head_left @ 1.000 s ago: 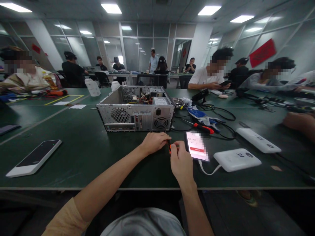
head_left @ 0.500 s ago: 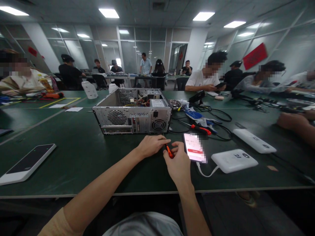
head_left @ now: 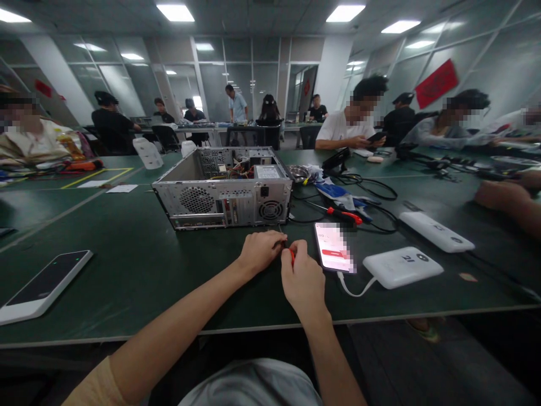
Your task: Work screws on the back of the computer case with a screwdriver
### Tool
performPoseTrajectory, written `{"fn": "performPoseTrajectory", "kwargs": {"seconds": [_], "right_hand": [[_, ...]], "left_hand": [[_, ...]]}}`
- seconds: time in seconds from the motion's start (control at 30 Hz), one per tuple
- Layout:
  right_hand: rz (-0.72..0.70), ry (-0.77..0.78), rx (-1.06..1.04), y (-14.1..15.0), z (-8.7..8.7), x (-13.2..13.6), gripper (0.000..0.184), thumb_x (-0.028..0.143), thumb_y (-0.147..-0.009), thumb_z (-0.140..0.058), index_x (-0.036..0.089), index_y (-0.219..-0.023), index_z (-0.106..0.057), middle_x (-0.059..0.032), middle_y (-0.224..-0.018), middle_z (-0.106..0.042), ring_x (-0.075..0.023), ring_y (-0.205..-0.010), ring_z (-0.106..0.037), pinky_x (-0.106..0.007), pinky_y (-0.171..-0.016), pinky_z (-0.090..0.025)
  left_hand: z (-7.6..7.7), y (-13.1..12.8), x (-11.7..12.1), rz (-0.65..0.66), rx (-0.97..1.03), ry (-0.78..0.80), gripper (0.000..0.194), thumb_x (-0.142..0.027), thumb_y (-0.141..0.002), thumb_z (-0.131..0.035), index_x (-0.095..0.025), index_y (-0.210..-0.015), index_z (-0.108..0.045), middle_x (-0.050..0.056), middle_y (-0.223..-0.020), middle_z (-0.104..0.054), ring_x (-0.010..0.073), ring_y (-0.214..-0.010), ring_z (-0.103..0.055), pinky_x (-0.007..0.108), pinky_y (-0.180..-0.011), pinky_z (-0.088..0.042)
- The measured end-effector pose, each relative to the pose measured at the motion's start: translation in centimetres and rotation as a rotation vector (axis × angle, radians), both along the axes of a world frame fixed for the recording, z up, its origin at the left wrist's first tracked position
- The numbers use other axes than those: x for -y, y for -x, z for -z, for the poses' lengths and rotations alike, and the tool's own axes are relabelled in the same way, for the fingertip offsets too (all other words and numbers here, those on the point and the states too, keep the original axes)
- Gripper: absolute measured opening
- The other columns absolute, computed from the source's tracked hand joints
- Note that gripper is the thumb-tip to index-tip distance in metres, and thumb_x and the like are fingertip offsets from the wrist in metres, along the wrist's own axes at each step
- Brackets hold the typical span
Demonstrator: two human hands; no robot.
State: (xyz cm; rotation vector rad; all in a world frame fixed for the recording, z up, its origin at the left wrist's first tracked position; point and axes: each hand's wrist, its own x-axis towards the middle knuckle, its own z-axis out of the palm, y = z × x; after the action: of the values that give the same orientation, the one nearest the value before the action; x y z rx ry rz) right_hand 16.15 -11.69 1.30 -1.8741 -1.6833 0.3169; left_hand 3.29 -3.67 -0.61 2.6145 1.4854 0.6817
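My right hand (head_left: 302, 276) is closed round the red-and-black handle of a small screwdriver (head_left: 292, 256), just above the green table. Fingers of my left hand (head_left: 261, 249) are curled on the dark front part of the same screwdriver, and a thin shaft pokes up past them. Both hands almost touch each other. Right behind them stands an opened computer case (head_left: 203, 203), its back panel with vents and a fan grille facing me. Cables and a power supply show inside it. My fingers hide much of the screwdriver.
Right of my hands lie a lit phone (head_left: 332, 248), a white power bank (head_left: 403, 267) cabled to it, and a second power bank (head_left: 437, 232). Behind are a red-black screwdriver (head_left: 344, 216), blue-white gloves (head_left: 338, 193) and a metal bowl (head_left: 299, 173). A white device (head_left: 46, 285) lies left.
My left fingers have curled in from a stretched position onto the screwdriver's front. My right fingers have closed further over its handle. The view has shifted slightly.
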Motion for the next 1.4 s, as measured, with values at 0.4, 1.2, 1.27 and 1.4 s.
{"fn": "performPoseTrajectory", "kwargs": {"seconds": [0.4, 1.2, 1.27, 1.4], "right_hand": [[-0.058, -0.139, -0.048, -0.6, 1.4, -0.7, 0.007, 0.026, -0.089, -0.058, 0.024, -0.095, -0.055, -0.0018, -0.091, -0.063, -0.0199, -0.083, -0.060, -0.028, -0.067, -0.035], [-0.061, -0.055, 0.042, -0.3, 0.9, -0.6, 0.018, 0.024, -0.093, -0.056, 0.023, -0.111, -0.057, -0.0083, -0.107, -0.070, -0.0248, -0.095, -0.066, -0.029, -0.069, -0.038], [-0.048, -0.022, 0.070, -0.2, 0.7, -0.7, 0.019, 0.023, -0.094, -0.055, 0.022, -0.113, -0.057, -0.0097, -0.109, -0.069, -0.0264, -0.096, -0.067, -0.030, -0.069, -0.039], [0.008, 0.056, 0.103, 0.6, -0.5, -1.2, 0.025, 0.023, -0.100, -0.042, 0.016, -0.123, -0.051, -0.0168, -0.116, -0.068, -0.0312, -0.103, -0.068, -0.034, -0.070, -0.042]], "left_hand": [[-0.7, 1.4, -0.4, 0.136, -0.203, -0.022, 0.038, -0.030, -0.101, -0.050, -0.031, -0.137, -0.059, 0.004, -0.127, -0.066, 0.0188, -0.100, -0.070, 0.026, -0.072, -0.054], [-2.7, 3.7, -1.9, 0.062, -0.051, -0.411, 0.027, -0.027, -0.096, -0.051, -0.022, -0.115, -0.070, 0.009, -0.120, -0.070, 0.0250, -0.118, -0.059, 0.040, -0.097, -0.051], [-4.2, 5.0, -2.5, -0.122, 0.022, -0.575, 0.031, -0.027, -0.095, -0.052, -0.024, -0.122, -0.067, 0.010, -0.135, -0.063, 0.0294, -0.133, -0.050, 0.051, -0.113, -0.038], [-6.8, 6.5, -4.2, -0.358, 0.083, -0.612, 0.050, -0.041, -0.092, -0.056, -0.022, -0.139, -0.055, 0.012, -0.150, -0.050, 0.0342, -0.145, -0.035, 0.058, -0.122, -0.018]]}}
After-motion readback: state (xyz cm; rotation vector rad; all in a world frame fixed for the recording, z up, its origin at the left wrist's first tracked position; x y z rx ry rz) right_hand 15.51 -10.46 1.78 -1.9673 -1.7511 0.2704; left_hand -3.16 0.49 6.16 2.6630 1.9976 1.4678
